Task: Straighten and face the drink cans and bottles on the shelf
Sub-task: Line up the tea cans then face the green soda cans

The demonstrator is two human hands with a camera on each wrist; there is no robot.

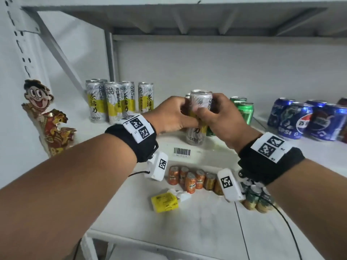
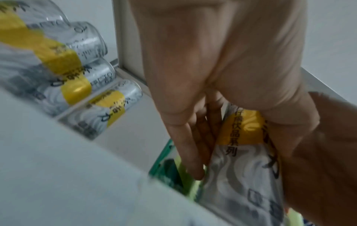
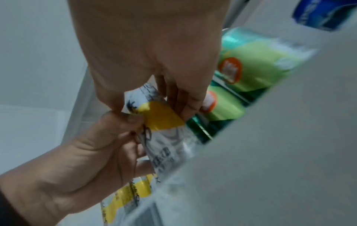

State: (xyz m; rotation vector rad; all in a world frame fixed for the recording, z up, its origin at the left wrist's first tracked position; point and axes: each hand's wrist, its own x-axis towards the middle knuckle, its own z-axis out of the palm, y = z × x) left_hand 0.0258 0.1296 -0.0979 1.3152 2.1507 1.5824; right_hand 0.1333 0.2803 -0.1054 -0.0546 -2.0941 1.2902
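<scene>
A tall white-and-yellow tea can (image 1: 199,117) stands upright near the shelf (image 1: 187,53) front, gripped by both hands, left hand (image 1: 170,117) and right hand (image 1: 221,119), with green cans (image 1: 246,111) just behind it.

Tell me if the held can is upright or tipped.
Upright: the white-and-yellow can stands top up, base by the shelf, both hands gripping its middle.
</scene>
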